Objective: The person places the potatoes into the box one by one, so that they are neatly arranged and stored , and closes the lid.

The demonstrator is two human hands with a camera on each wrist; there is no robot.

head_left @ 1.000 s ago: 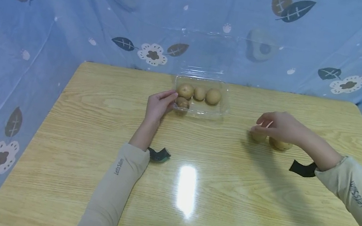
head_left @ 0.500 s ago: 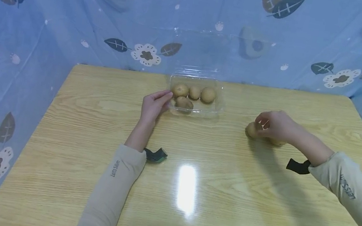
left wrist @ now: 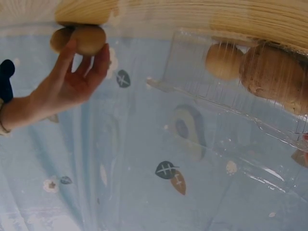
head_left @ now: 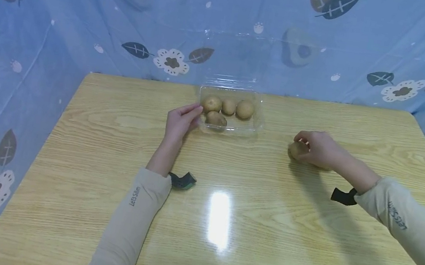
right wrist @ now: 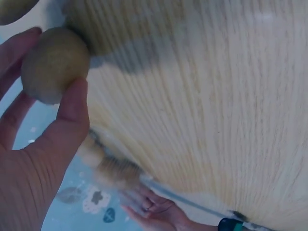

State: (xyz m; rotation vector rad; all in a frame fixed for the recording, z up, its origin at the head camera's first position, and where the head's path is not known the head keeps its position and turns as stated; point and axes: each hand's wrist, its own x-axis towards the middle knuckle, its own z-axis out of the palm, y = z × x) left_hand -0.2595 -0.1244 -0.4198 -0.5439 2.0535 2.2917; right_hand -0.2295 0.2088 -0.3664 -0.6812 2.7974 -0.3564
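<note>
I take the clear plastic tray [head_left: 257, 122] as landmark. At its left rim my left hand [head_left: 181, 122] rests with fingers straight and together, tips touching the rim, not gripping it. Inside the tray sit four potatoes [head_left: 228, 107], three in the back row and one at the front left, close to those fingertips. The hinged lid [head_left: 234, 57] stands open behind the tray.

Well right of the tray, my right hand [head_left: 317, 148] has thumb and fingers curled round a loose potato [head_left: 296, 150], low at the wooden table [head_left: 100, 207]. In the right wrist view the pinch looks like fingertips only. A further potato seems to lie under that palm; hard to tell.

Risks, as I judge them:
- The fingertip hold may slip and the round potato would roll off across the table.
- The tray is light, and with the left hand only touching it, it may slide.
</note>
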